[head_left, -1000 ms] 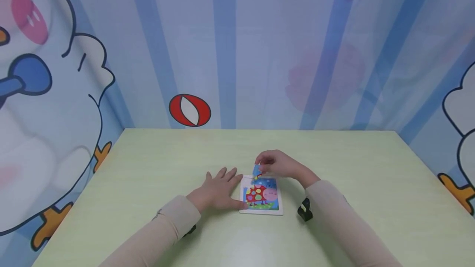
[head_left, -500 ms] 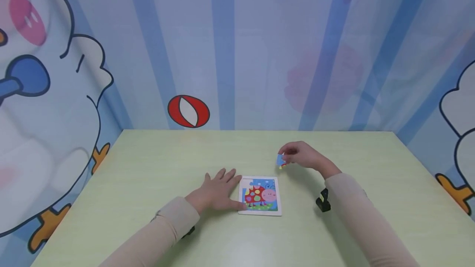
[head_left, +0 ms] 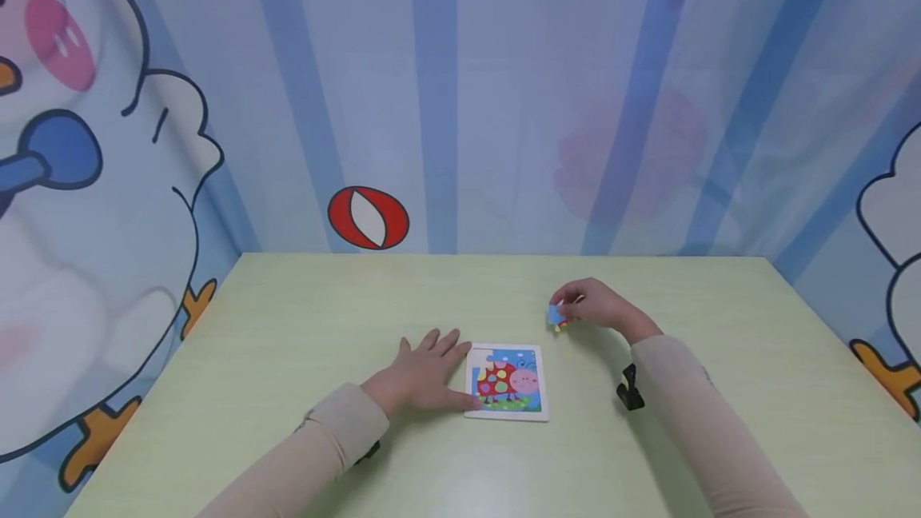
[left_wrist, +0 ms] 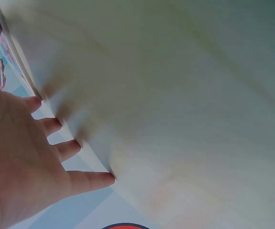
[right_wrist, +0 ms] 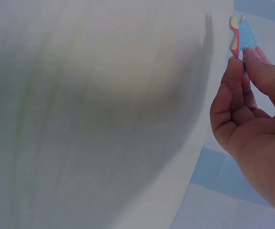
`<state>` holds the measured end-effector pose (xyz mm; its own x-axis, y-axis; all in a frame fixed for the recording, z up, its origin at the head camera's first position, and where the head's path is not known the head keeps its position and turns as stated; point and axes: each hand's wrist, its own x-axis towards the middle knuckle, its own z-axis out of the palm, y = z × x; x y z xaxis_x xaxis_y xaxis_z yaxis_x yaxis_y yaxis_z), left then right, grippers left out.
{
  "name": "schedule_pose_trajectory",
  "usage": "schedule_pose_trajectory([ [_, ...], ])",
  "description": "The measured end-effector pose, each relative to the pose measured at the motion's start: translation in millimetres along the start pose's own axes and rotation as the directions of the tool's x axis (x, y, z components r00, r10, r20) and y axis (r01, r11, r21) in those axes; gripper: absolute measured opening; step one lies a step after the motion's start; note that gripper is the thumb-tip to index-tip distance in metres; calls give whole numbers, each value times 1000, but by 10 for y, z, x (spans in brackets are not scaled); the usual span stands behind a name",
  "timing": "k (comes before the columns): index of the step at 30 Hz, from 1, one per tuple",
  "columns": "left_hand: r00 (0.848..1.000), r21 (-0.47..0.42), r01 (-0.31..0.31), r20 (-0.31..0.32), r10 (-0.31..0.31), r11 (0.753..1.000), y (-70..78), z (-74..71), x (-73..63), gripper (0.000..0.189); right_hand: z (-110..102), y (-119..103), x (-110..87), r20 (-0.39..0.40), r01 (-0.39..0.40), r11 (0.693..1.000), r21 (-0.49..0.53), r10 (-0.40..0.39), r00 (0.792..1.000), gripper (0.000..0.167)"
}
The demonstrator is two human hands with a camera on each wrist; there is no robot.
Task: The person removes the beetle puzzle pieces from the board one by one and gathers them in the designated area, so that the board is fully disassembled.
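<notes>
A square jigsaw puzzle [head_left: 507, 416] in a white frame lies on the table, picturing a red spotted ladybird with a pink face. A pale gap shows at its upper left. My left hand [head_left: 424, 376] spreads flat beside it, thumb on the lower left corner and index fingertip at the upper left corner. Beyond the puzzle, to the right, my right hand [head_left: 596, 308] pinches a puzzle piece [head_left: 553, 316] between thumb and fingers. In the right wrist view this piece [right_wrist: 247, 38] is blue with a red and yellow edge; the fingertips hide its lower end.
The pale green table [head_left: 345, 294] reaches back to a blue striped curtain [head_left: 504, 102] with cartoon figures. A black wrist device [head_left: 630, 388] hangs under the right cuff, and another [head_left: 368, 452] under the left.
My right hand has moved from over the puzzle's upper left to the far right of it, carrying the puzzle piece along. The left hand has stayed in place at the frame.
</notes>
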<state>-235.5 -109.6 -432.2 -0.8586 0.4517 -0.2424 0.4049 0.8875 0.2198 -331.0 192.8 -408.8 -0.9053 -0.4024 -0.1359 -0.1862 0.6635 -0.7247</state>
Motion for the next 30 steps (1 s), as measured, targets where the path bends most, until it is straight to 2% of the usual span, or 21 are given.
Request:
schedule_pose_trajectory([
  [15, 1000, 11, 8, 1, -8, 1000, 7, -6, 0, 93, 60, 98, 66, -15, -27, 992, -122, 26, 1000, 22],
  [30, 1000, 5, 9, 1, -9, 1000, 9, -19, -15, 92, 110, 68, 62, -26, -17, 987, -162, 13, 1000, 21],
])
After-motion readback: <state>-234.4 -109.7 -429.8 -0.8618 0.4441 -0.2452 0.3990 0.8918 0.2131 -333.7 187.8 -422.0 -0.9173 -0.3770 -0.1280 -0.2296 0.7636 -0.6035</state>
